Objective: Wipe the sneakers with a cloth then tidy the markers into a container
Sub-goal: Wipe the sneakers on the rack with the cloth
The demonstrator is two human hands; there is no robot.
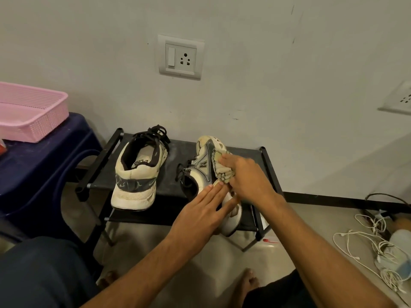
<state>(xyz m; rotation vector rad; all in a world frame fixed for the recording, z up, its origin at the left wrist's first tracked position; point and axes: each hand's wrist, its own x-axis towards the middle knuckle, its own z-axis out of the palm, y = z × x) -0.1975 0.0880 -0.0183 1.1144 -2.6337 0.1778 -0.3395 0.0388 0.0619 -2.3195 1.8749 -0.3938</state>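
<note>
Pale plastered wall fills the background, with a white switch-and-socket plate [180,57] set into it above a low black metal-framed shoe rack with a dark fabric shelf [175,150]. Both sneakers sit on that top shelf.

The cream and dark grey sneaker with black laces [138,174] stands upright on the left half of the shelf. Its heel faces the camera and its toe points at the wall, and neither hand touches it.

The white and silver-grey sneaker with an N logo [203,165] lies tipped on its side on the right half, toe towards the wall. Its heel end hangs over the front edge of the rack.

The left hand [200,214] lies across this shoe's heel end with its fingers straight and together, pressing flat rather than curling round it. The right hand [244,176] clutches a bunched cream cloth with darker stitched edges [222,172], its fingers curled over the fabric. It holds the cloth against the upturned side of the tipped sneaker, just beyond the left fingertips.

At the left edge, a pink perforated plastic basket [33,116] rests on a dark blue plastic stool [44,165] beside the rack. On the floor to the right lies a tangle of white cables [378,245]. A second white socket plate [400,101] shows at the right edge of the wall.
</note>
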